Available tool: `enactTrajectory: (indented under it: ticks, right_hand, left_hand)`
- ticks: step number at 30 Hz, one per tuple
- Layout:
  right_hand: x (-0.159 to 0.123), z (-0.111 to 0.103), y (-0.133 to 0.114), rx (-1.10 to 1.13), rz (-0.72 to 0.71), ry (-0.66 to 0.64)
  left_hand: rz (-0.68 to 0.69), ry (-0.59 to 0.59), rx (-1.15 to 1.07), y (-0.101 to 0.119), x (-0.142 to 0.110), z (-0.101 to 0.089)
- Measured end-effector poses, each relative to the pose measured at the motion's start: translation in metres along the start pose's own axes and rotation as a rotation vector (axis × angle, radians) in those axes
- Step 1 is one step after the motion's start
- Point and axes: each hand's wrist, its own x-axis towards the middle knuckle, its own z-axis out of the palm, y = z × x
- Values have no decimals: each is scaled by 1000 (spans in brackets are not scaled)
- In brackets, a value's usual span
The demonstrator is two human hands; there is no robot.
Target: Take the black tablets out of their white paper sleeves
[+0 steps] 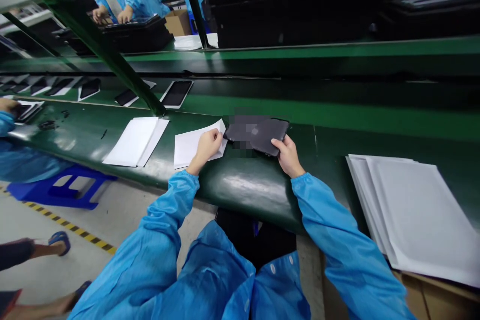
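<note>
Two bare hands work over a green desk (243,180). The right hand (288,156) pinches the near right corner of a dark flat device (275,135), thumb on top, and holds it above the desk, just right of some white sheets (189,147). A patch of blurred squares covers the device's left part, so its outline there is hard to make out. The left hand (210,144) has its fingers curled in at the right end of those sheets, close to the device; I can't tell whether it pinches paper, device or neither.

Further left lies a white paper pile (133,142). Beyond it a green post (108,62) slants down, crossing in front of one of the dark panels on white sheets; the nearest uncovered panel (178,94) lies right of its foot. At the far left, a co-worker's hand (7,105) and blue sleeve are cut off, and a blue stool (67,187) is partly hidden by the clothing. A large white stack (423,210) stands to the right. Black trays (255,17) block much of the far side.
</note>
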Motion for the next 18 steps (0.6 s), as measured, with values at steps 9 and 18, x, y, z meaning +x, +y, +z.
enactTrajectory:
  ticks: [9,18]
  right_hand:
    - [-2,-1,-4,-75,37,-130]
    - [-10,2,-12,-141,97,-289]
  left_hand:
    - [56,-60,255,16,0,4]
    - [311,-235,262,69,-16,16]
